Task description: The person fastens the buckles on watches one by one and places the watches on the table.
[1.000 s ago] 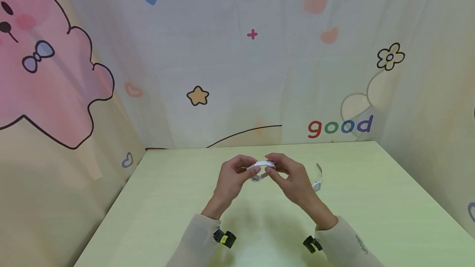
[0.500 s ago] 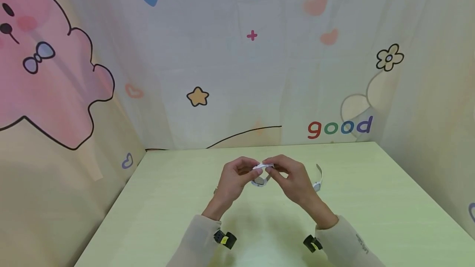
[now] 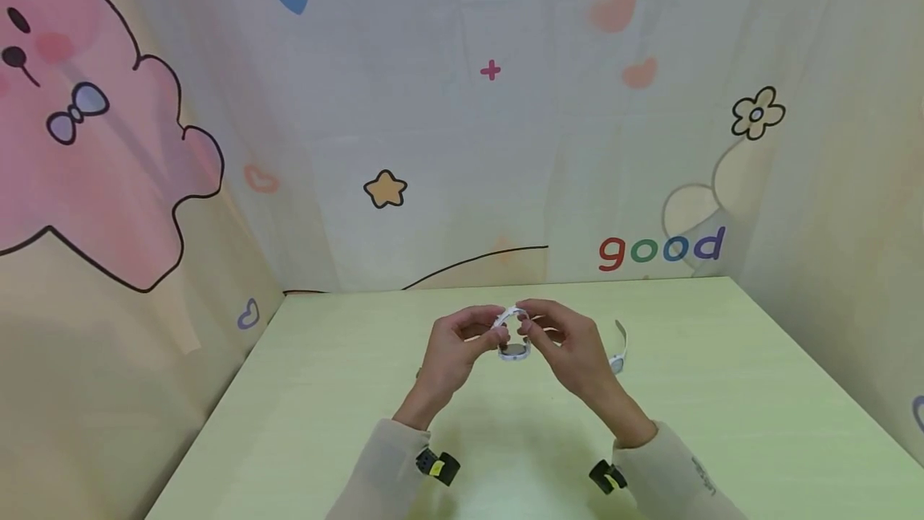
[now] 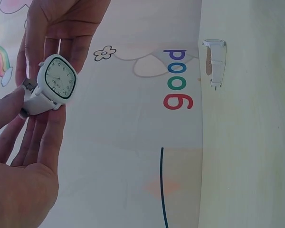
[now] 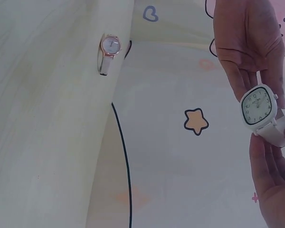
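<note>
held watch (image 3: 513, 351) is up in the air above the table (image 3: 303, 424), centre, between both hands. left hand (image 3: 456, 343) pinches one side of the strap (image 4: 40, 103), thumb near and fingers behind; right hand (image 3: 566, 347) pinches the other side. neither is wide, both narrow on it. strap arches up top, dial (image 4: 60, 80) hangs lowest, faces away from the person, seen square-ish by both wrist views. cannot tell if the strap is buckled; thumb and fingers cover that part.

risks, my guess: grip is fingertips only, and the dial looks like the heavy end, so if one hand lets go early it could swing or twist out of the other. strap looks smooth, so it may slide under light pinching. if it is unbuckled, ends could spring apart. a drop would likely land dial first, nothing below but hard-looking table. thumb could also catch the crown if the grip shifts.

others: right-side watch (image 3: 617, 363) lies beyond the right hand, rose-rimmed watch (image 5: 110, 46) on the left part of the table. low sweep of either forearm might knock one. neither is touched now.
</note>
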`<state>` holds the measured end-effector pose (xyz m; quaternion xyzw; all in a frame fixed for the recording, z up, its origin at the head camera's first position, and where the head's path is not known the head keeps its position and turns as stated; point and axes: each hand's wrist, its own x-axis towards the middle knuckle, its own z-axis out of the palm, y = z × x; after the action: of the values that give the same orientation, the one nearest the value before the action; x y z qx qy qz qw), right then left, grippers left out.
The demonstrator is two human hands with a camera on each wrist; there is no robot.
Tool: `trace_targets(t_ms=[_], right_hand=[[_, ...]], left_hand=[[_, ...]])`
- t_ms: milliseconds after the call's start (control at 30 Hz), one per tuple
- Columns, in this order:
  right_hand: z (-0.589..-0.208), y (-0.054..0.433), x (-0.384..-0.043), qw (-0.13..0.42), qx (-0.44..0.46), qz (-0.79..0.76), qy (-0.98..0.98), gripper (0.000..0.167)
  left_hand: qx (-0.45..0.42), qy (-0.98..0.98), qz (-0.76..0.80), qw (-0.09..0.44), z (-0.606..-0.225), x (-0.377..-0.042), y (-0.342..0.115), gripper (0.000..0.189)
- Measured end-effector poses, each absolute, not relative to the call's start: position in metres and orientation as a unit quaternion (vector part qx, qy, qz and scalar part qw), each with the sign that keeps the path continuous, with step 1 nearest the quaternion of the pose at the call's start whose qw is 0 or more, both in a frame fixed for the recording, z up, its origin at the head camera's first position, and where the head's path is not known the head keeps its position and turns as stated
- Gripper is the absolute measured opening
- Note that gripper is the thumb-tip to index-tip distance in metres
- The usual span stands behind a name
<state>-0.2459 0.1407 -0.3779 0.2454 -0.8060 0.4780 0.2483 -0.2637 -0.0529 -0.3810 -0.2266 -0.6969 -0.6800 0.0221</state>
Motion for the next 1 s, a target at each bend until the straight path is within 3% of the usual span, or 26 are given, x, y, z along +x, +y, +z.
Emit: trace_targets(t_ms=[767, 1000], right_hand=[[-0.3754, 0.1407, -0.2478, 0.266, 0.264, 0.472, -0.798, 0.024], [-0.3762, 0.1406, -0.2475, 0.246, 0.283, 0.472, -0.798, 0.021]], left_hand=[[-0.221, -0.694, -0.684, 0.042, -0.3806, -0.2658, -0.0566, 0.024], [-0.219, -0.702, -0.677, 0.037, -0.3823, -0.2676, -0.0605, 0.022]])
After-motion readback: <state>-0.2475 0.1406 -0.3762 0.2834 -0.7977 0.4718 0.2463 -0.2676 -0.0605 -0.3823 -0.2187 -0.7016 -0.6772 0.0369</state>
